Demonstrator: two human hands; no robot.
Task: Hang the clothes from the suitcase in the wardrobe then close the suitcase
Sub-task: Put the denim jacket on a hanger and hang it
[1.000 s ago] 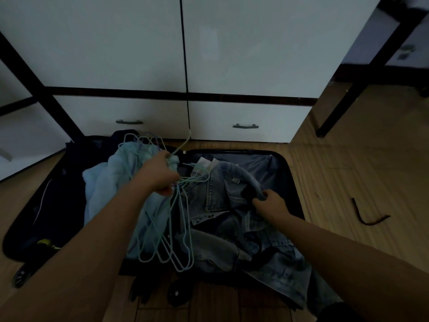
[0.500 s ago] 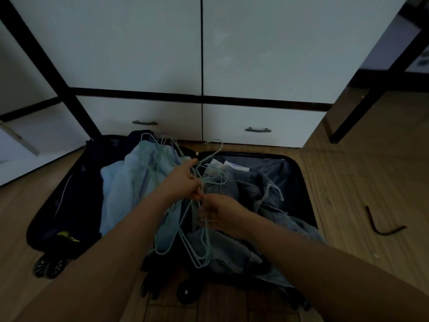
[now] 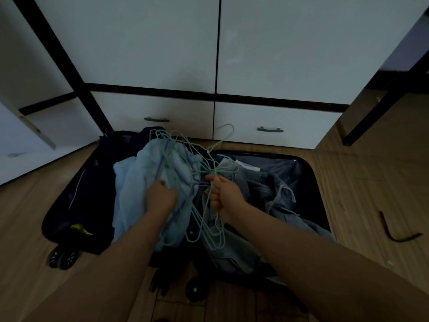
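Observation:
A dark suitcase (image 3: 311,182) lies open on the wooden floor before the white wardrobe (image 3: 148,43). Its left half holds a pale blue garment (image 3: 134,182); denim clothes (image 3: 267,194) fill the right half. A tangle of thin mint-green wire hangers (image 3: 204,219) lies over the middle. My right hand (image 3: 224,194) grips one hanger by its neck, and its hook (image 3: 226,133) sticks up toward the drawers. My left hand (image 3: 159,197) holds the other hangers against the blue garment.
Two wardrobe drawers with dark handles (image 3: 156,119) sit just behind the suitcase. A wardrobe door (image 3: 23,126) stands open at the left. A dark bent strap (image 3: 394,231) lies on the floor at the right. Suitcase wheels (image 3: 61,257) stick out toward me.
My right hand left the denim, came to the hanger bundle and took hold of one hanger. My hands have now drawn apart, and that hanger is lifting out of the tangle.

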